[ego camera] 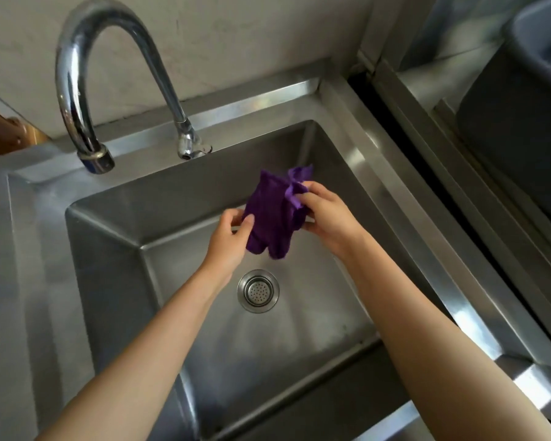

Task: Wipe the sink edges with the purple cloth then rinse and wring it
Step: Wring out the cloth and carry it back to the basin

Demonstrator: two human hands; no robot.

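The purple cloth (274,211) hangs crumpled over the middle of the steel sink (109,249), below and to the right of the tap's outlet. My left hand (233,233) pinches its lower left side between thumb and fingers. My right hand (325,214) grips its upper right part, with a corner sticking up behind the fingers. Both forearms reach in from the bottom of the view. No water runs from the curved chrome tap (86,74), whose outlet (186,148) ends above the basin's back wall.
A round drain strainer (258,291) sits in the basin floor under the cloth. The steel rim (372,160) runs along the right side, with a dark gap and a grey tub (522,106) beyond it. A brown object (10,132) shows at the far left.
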